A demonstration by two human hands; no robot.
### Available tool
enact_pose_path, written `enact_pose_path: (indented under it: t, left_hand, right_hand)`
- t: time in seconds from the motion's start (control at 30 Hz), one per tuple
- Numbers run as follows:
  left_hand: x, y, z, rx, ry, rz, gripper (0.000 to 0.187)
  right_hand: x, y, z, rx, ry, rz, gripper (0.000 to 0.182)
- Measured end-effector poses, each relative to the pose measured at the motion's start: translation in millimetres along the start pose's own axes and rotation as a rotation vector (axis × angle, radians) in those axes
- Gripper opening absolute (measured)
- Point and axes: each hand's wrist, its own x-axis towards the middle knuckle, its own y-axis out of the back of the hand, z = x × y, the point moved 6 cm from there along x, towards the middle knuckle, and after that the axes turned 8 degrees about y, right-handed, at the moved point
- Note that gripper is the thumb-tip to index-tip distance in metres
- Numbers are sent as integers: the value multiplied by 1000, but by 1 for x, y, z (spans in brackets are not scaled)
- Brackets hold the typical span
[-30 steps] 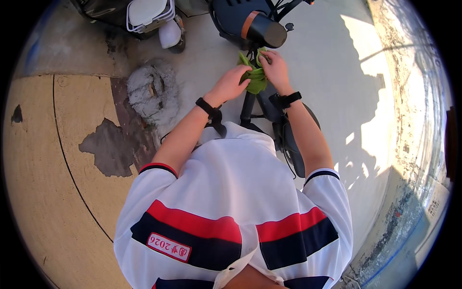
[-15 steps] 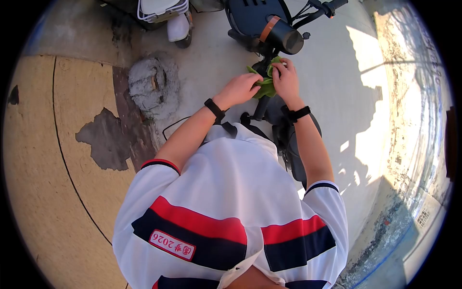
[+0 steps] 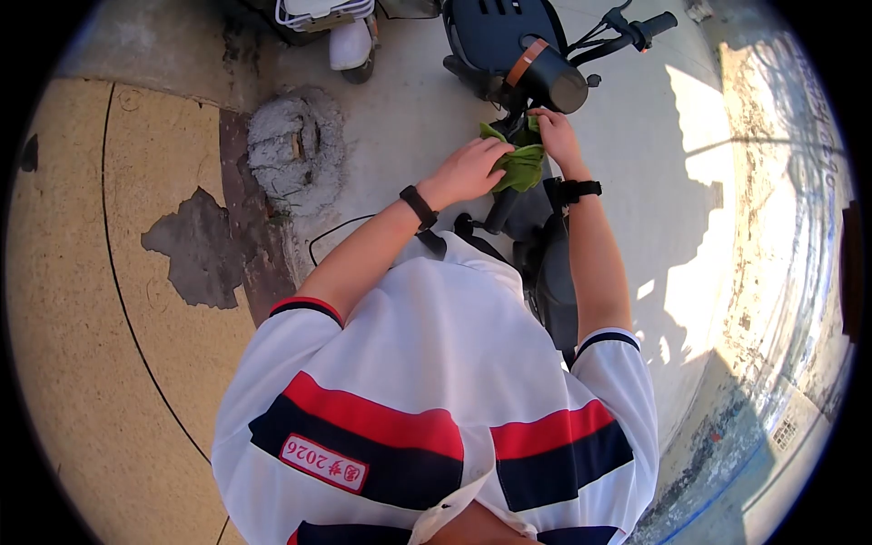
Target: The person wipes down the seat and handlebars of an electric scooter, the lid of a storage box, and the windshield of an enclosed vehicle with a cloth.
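A crumpled green cloth (image 3: 520, 170) is stretched between my hands, just below a dark cylinder with a brown band (image 3: 556, 86) on a black bike or scooter. My left hand (image 3: 470, 170) comes in from the left with fingers curled on the cloth's near side. Higher up, my right hand (image 3: 556, 138) pinches the cloth's upper right part; its fingertips are partly hidden. Under the cloth runs a black bar (image 3: 500, 209) of the vehicle. Each wrist wears a black band.
The black handlebar (image 3: 640, 34) reaches out at upper right. A parked vehicle with a white basket (image 3: 327, 14) stands at upper left. A rough grey lump (image 3: 295, 150) lies on the ground to the left. A wall runs along the right.
My right hand has moved slightly up and right, spreading the cloth wider between both hands. My left hand has shifted a little right. The view has shifted slightly too.
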Motion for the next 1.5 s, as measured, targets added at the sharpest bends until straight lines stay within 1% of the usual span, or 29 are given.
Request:
enact_pose_path:
  t: [0.03, 0.13, 0.23, 0.33, 0.53, 0.63, 0.73, 0.83, 0.93, 1.03, 1.1, 1.17, 1.33, 1.43, 1.5]
  left_hand:
    - [1, 0, 1, 5, 3, -2, 42]
    - [5, -1, 3, 28, 17, 8, 45]
    - [9, -3, 5, 43, 25, 19, 47]
    - [14, -5, 6, 53, 34, 31, 48]
    - [22, -10, 5, 50, 89, 51, 48]
    - [24, -14, 5, 42, 113, 56, 49]
    - [26, -16, 6, 35, 131, 62, 50]
    - [27, -18, 6, 29, 148, 59, 51]
    - [27, -19, 5, 35, 156, 65, 50]
    - [28, -18, 5, 31, 162, 79, 48]
    - [28, -18, 5, 32, 166, 85, 47]
    - [27, -19, 3, 44, 170, 89, 47]
    - [25, -20, 2, 9, 209, 64, 47]
    - [24, -21, 1, -6, 209, 66, 47]
    - [24, -21, 1, -16, 201, 67, 46]
  right_hand:
    - [4, -3, 7, 28, -36, -52, 36]
    - [9, -4, 15, 127, -119, -112, 38]
    - [19, -15, 37, 227, -85, -107, 39]
    - [23, -20, 52, 335, -109, -117, 41]
    - [22, -23, 63, 339, -239, -144, 42]
    - [30, -33, 76, 306, -173, -183, 42]
    - [31, -30, 76, 177, -10, -189, 45]
    - [30, -28, 77, 49, -34, -244, 48]
    - [31, -25, 74, 9, 41, -287, 49]
    - [34, -32, 80, 112, 59, -284, 49]
    - [31, -40, 86, 272, -59, -276, 48]
    - [29, -44, 83, 388, -102, -271, 47]
    - [15, -29, 50, 508, -4, -264, 44]
    - [1, -21, 28, 594, 67, -174, 44]
    - [-9, -13, 13, 633, 70, -135, 43]
